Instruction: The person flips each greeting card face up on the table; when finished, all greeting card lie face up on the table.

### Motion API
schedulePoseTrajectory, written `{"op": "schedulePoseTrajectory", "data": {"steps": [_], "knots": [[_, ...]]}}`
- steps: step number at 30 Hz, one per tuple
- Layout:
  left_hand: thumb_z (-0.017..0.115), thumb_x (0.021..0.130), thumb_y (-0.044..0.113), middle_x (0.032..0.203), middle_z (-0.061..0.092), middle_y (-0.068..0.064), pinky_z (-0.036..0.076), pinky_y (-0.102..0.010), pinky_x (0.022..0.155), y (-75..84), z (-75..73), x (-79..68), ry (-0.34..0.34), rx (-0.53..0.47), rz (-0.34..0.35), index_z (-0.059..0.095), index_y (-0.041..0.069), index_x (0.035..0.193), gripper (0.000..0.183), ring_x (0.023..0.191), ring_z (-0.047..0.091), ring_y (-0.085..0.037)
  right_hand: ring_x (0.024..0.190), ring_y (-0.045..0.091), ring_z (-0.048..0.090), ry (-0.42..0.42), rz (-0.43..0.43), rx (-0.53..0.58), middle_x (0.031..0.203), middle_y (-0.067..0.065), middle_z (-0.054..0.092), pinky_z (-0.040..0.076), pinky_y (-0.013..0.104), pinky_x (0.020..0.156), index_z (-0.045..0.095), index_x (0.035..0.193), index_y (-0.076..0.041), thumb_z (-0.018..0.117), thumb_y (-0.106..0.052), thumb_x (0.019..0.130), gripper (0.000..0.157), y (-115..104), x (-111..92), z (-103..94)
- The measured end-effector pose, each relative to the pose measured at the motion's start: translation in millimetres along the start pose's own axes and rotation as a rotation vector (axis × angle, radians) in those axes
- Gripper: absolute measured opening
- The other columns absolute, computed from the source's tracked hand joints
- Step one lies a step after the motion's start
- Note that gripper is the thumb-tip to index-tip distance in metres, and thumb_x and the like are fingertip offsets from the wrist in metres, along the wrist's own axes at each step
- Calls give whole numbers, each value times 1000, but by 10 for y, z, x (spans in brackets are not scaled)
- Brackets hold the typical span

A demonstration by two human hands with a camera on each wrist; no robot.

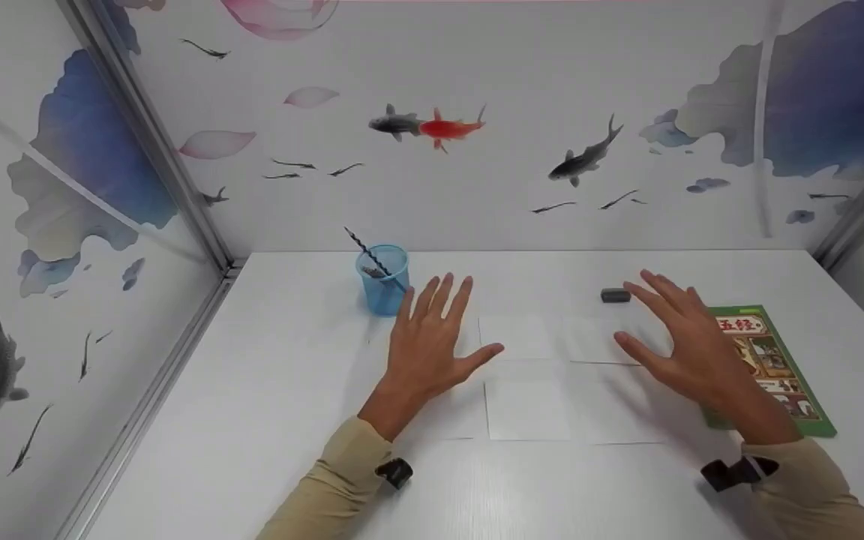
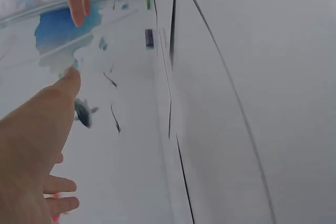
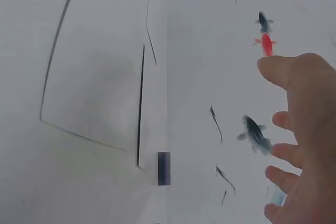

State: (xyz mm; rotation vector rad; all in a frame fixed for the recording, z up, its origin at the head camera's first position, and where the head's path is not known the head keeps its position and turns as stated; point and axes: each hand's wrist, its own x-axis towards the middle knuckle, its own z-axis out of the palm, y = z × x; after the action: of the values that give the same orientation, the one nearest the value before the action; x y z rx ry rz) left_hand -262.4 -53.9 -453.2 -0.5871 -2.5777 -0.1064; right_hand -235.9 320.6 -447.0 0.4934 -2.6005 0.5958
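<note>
Both hands hover over the white table with fingers spread and hold nothing. My left hand (image 1: 428, 345) is over the left part of a group of several white paper sheets (image 1: 528, 411) laid in rows. Its fingertips overlap the side of a blue pen cup (image 1: 387, 296) in the head view. My right hand (image 1: 691, 349) hangs above the right side of the sheets, its forearm crossing a green-edged book (image 1: 773, 367). A small dark block (image 1: 615, 295), eraser-like, lies just beyond its fingertips. In the right wrist view, a sheet (image 3: 100, 77) shows below the hand.
A dark twisted stick (image 1: 363, 246) leans out of the cup. White panels with painted fish (image 1: 451, 129) wall the table at the back and left, and a metal rail (image 1: 154, 135) runs up the left corner. Each wrist wears a black strap device (image 1: 394, 473).
</note>
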Motion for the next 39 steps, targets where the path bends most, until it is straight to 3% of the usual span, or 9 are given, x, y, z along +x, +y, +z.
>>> {"op": "schedulePoseTrajectory", "data": {"steps": [4,7,9,13,17,21,28,35,39], "knots": [[58,104,67,156,63,-6,47,-48,124,288,-25,-14,-26,-114,82,51,15,161,78,145,61,-25,123,30,72,-108,-59,97,138,7,74,59,61,100,72,140,-17,83,-25,98,44,-75,-61,-28],[65,106,54,144,73,-3,56,-42,114,510,-13,-29,-47,-217,164,61,15,152,61,132,70,-21,99,12,75,-243,-85,150,115,-4,81,65,43,87,79,126,-18,83,-22,98,28,-98,-87,-17],[67,106,49,138,76,-1,59,-38,109,655,-6,-37,-78,-256,211,66,16,147,53,126,73,-19,94,4,73,-323,-80,183,110,-9,80,65,36,84,80,123,-20,81,-25,100,24,-92,-107,3],[65,107,50,137,76,4,59,-32,105,921,22,-30,-207,-272,272,69,20,144,47,123,73,-13,100,10,71,-429,-63,197,114,-9,77,63,33,86,77,124,-20,83,-36,98,31,-31,-165,35],[62,106,57,153,65,6,56,-31,110,1104,67,-34,-386,-250,321,63,24,151,55,136,64,-13,118,23,66,-530,-43,116,126,-4,70,57,50,100,71,133,-19,85,-58,89,61,29,-230,4],[59,106,63,169,48,4,52,-34,117,1159,110,-78,-512,-215,360,53,30,159,63,150,53,-16,130,29,57,-625,-20,75,137,1,61,50,63,109,64,139,-19,90,-69,77,84,50,-256,-45],[60,106,62,167,52,4,51,-36,118,1131,112,-130,-524,-240,375,56,33,156,58,150,52,-16,132,32,53,-704,17,80,141,5,57,48,64,111,62,134,-20,95,-63,72,83,14,-240,-57],[66,105,56,163,55,5,49,-38,120,1098,116,-107,-525,-344,357,58,37,156,55,151,51,-17,123,21,56,-682,35,109,131,-3,60,53,49,107,61,134,-20,96,-65,70,85,17,-217,-60],[68,106,49,164,54,3,49,-40,120,1098,133,-105,-509,-392,361,64,40,150,45,153,50,-18,120,20,59,-617,42,178,125,-3,61,55,38,101,66,131,-21,92,-55,81,66,38,-216,-39]]}}
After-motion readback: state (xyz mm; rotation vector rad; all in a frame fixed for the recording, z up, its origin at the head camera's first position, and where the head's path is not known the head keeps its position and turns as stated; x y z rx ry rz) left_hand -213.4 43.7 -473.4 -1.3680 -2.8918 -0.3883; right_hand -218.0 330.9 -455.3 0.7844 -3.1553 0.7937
